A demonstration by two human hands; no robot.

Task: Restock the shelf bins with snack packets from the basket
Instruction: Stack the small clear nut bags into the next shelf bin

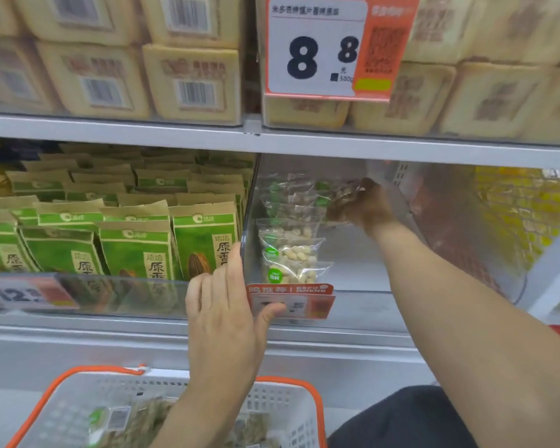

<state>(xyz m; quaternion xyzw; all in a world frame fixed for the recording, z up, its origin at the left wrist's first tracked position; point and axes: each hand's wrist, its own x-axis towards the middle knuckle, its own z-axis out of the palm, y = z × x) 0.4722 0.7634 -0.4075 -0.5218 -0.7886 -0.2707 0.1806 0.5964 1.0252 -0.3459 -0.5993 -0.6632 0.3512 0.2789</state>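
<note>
My right hand (361,205) reaches deep into a clear plastic shelf bin (385,286) and grips a clear snack packet (345,190) near its back. A row of clear nut packets (291,253) with green round labels stands along the bin's left side. My left hand (227,305) rests on the bin's front left corner, fingers straight against the clear divider, thumb on the price tag (291,302). Below, a white basket with orange rim (288,402) holds several more packets (126,421).
Green and tan seed bags (136,240) fill the bin to the left. Beige boxed packs (191,82) sit on the shelf above, with a large 8.8 price sign (317,46). Yellow packets (524,205) lie in the bin to the right. A dark-clothed knee (401,418) shows at lower right.
</note>
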